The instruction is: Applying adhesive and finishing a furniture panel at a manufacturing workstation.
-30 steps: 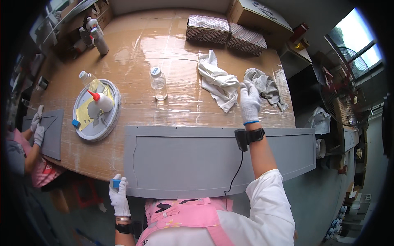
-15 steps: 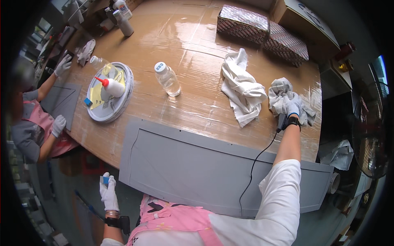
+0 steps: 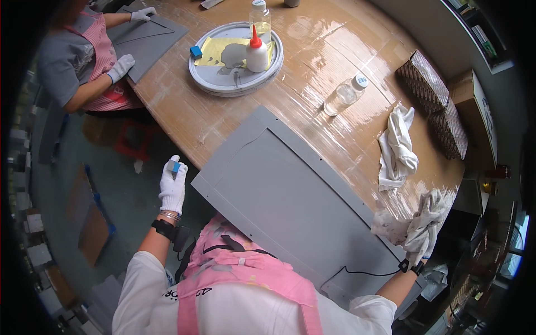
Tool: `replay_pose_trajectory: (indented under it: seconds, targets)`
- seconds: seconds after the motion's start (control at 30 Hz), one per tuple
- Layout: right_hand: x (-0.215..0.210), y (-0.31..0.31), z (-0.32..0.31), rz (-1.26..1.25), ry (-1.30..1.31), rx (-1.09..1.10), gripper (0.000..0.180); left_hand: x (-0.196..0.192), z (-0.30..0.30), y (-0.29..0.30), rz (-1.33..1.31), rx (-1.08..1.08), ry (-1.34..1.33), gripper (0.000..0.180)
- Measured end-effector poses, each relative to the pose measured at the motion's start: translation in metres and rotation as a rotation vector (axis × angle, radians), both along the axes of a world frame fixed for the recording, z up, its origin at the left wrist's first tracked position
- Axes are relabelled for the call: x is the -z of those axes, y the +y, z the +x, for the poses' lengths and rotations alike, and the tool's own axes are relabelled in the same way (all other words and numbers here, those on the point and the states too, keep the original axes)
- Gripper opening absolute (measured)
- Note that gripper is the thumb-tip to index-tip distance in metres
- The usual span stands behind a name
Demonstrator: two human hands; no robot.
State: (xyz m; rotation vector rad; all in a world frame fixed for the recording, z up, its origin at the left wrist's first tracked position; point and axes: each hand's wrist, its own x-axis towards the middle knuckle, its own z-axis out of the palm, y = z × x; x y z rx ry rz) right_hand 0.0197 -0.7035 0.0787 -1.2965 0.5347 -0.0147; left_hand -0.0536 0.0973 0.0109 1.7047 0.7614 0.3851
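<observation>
My left hand (image 3: 172, 190), in a white knitted glove, is closed with its fingers up around a small blue and grey block (image 3: 175, 167), just off the left end of a grey panel (image 3: 290, 192). The panel is flat with a raised border and lies slanting along the table's near edge. Over its right end, my right hand (image 3: 415, 255) grips a stained, crumpled grey-white rag (image 3: 429, 220). The rag covers most of its fingers, and a blurred fold spreads to the left.
A round tray (image 3: 234, 89) carries a red-tipped squeeze bottle (image 3: 257, 56), a blue block (image 3: 195, 52) and a bottle. A clear bottle (image 3: 345, 96), a white cloth (image 3: 397, 148) and patterned boxes (image 3: 423, 81) stand beyond the panel. A gloved co-worker (image 3: 84, 61) works at left.
My view has swung leftward. The right hand has picked the grey-white rag up off the table and drawn it nearer, over the panel's right end. My left hand keeps hold of the small block.
</observation>
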Motion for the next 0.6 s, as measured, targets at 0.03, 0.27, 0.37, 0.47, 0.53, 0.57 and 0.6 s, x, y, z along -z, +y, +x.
replay_pose_trajectory:
  seconds: [0.03,0.27,0.37,0.47,0.53,0.57,0.6]
  targets:
    - [-0.041,0.090,0.026,-0.059,0.011,-0.250,0.039,-0.006,0.005,-0.005,0.070,-0.005,0.075,0.042]
    - [-0.024,0.407,0.098,-1.689,-0.151,-0.510,0.046,0.034,0.035,-0.006,0.240,0.107,-0.012,0.045]
    - [0.004,0.487,0.107,-1.846,-0.110,-0.490,0.042,0.032,0.036,-0.011,0.300,0.090,0.000,0.043]
    - [0.033,0.518,0.116,-1.879,-0.076,-0.522,0.052,0.033,0.033,-0.012,0.298,0.099,-0.060,0.043]
    - [0.035,0.529,0.118,-1.879,-0.109,-0.550,0.058,0.031,0.032,-0.011,0.319,0.078,-0.092,0.044]
    - [0.032,0.532,0.118,-1.889,-0.065,-0.598,0.060,0.034,0.031,-0.012,0.310,0.077,-0.102,0.044]
    - [0.027,0.536,0.119,-1.893,-0.024,-0.638,0.063,0.035,0.031,-0.010,0.309,0.078,-0.115,0.045]
